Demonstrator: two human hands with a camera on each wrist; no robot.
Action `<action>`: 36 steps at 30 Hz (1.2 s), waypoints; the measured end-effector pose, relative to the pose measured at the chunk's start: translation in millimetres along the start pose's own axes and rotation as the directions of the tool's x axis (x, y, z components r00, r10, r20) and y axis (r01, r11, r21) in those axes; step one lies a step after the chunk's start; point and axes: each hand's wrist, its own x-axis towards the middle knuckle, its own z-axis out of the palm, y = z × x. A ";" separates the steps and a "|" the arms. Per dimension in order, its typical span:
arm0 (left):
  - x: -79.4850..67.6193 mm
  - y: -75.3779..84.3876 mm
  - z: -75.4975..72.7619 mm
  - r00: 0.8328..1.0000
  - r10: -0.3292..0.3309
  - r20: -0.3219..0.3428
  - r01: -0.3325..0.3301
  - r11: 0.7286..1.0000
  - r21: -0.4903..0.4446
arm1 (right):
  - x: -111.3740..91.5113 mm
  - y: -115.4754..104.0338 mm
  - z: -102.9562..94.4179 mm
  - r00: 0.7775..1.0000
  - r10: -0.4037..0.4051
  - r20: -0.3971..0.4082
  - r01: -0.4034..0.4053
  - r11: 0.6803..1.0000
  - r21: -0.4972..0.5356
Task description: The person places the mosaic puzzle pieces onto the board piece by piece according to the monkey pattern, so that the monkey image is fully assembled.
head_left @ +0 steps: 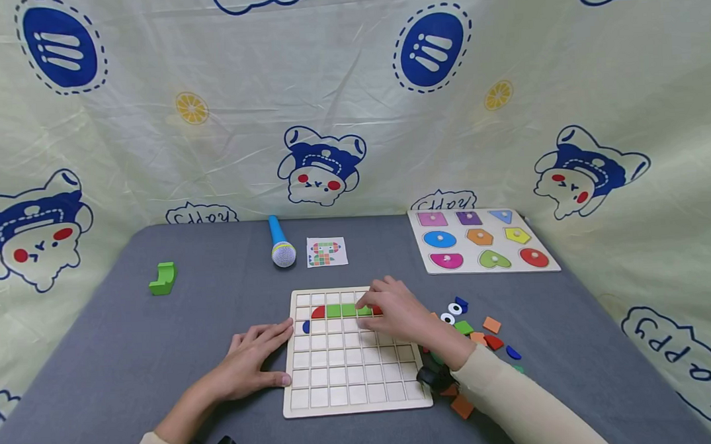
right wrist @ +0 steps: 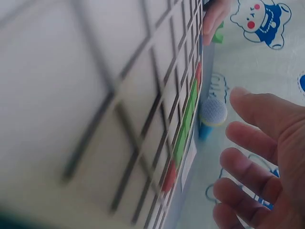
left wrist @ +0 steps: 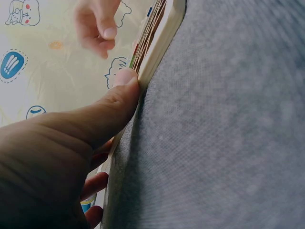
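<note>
Work surface: table under grey cloth (head_left: pixel 232 267), backed and flanked by pale fabric (head_left: pixel 361 89) printed with blue-capped animal figures, blue ovals, orange slices and lettering; the fabric shows creases. Pale wooden grid board (head_left: pixel 358 411) lies flat on the cloth, near centre. In its upper part, one row reads left to right: red piece (head_left: pixel 318 312), green squares (head_left: pixel 341 310), second red piece (head_left: pixel 377 310); blue piece (head_left: pixel 306 327) sits one row nearer, at left. Left hand (head_left: pixel 251 362) touches the board's left edge, thumb spread from fingers. Right hand (head_left: pixel 395 313) is over the upper right of the board, fingers and thumb apart, grasping nothing visible; contact with the tiles cannot be told. Loose coloured pieces (head_left: pixel 492 325) are scattered right of the board, partly hidden by the right arm. Farther back: green curved block (head_left: pixel 164 278) at left, blue microphone (head_left: pixel 279 244), printed card (head_left: pixel 327 252) just beside it, shape puzzle (head_left: pixel 460 248) at back right.
</note>
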 end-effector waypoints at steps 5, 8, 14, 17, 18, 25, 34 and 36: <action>-0.2 0.2 -0.3 1.000 -0.001 -0.001 0.001 1.000 0.002 | -19.7 17.3 -6.7 0.999 0.030 -0.020 -0.030 1.000 0.006; -0.1 0.6 -0.3 1.000 -0.003 0.006 0.003 1.000 0.000 | -31.7 29.5 -11.9 0.999 0.040 -0.028 -0.040 0.999 -0.009; 0.3 1.0 -0.2 1.000 -0.011 0.006 0.011 1.000 0.006 | -52.7 54.1 -18.7 0.996 0.077 -0.049 -0.079 0.996 -0.031; 0.4 0.9 -0.2 1.000 -0.013 0.004 0.013 1.000 0.011 | -61.5 65.3 -20.3 0.994 0.094 -0.053 -0.096 0.995 -0.037; 0.4 0.9 -0.1 1.000 -0.014 0.005 0.014 1.000 0.011 | -64.0 69.0 -20.7 0.994 0.096 -0.055 -0.098 0.994 -0.039; 0.4 0.8 -0.4 1.000 -0.019 0.012 0.019 1.000 0.008 | -75.1 90.1 -22.1 0.990 0.128 -0.065 -0.134 0.987 -0.085; 0.9 1.3 -0.7 1.000 -0.014 0.018 0.014 1.000 0.001 | -75.1 104.4 -25.1 0.989 0.147 0.014 -0.145 0.986 -0.078; 0.9 1.7 -0.7 1.000 -0.012 0.019 0.012 1.000 0.001 | -74.3 106.2 -25.4 0.989 0.148 0.025 -0.145 0.987 -0.073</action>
